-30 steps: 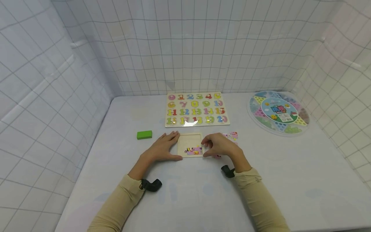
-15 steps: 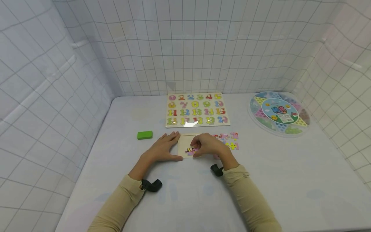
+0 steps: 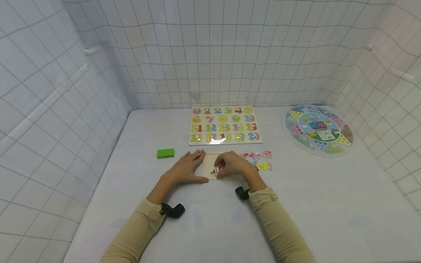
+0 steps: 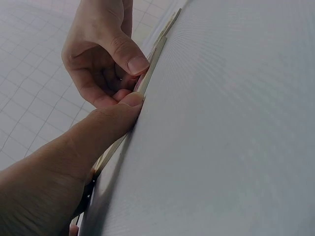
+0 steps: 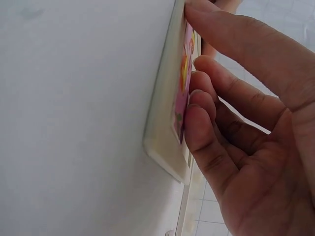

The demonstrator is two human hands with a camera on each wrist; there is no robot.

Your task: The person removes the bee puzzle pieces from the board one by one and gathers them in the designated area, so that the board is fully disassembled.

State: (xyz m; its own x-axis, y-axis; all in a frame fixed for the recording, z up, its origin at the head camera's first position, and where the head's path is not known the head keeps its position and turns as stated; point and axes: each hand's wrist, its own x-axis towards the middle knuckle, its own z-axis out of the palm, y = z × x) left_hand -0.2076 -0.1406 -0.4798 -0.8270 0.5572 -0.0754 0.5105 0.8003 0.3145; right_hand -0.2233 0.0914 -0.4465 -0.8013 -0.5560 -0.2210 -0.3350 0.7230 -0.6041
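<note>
In the head view, a small square wooden puzzle tray [image 3: 209, 160] lies before me, with pink and yellow jigsaw pieces [image 3: 215, 173] along its front edge. My left hand [image 3: 185, 169] is spread flat, thumb and fingertips at the tray's left side. My right hand [image 3: 232, 164] reaches over the tray from the right. Its thumb and curled fingertips pinch at a pink piece, partly hidden by the hand. The right wrist view has the fingertips against the pink pieces [image 5: 182, 101] inside the rim. In the left wrist view, both thumbs meet the tray edge [image 4: 156, 61].
More jigsaw pieces [image 3: 264, 166] lie right of the tray, partly behind my right hand. A number puzzle board [image 3: 224, 128] stands beyond it. A green block [image 3: 165, 153] sits to the left, and a round game board [image 3: 318, 129] at the back right, near the gridded curtain [image 3: 227, 54].
My right hand has moved left from the tray's right edge to over its pieces, uncovering more loose pieces on the right. My left hand stays in place.
</note>
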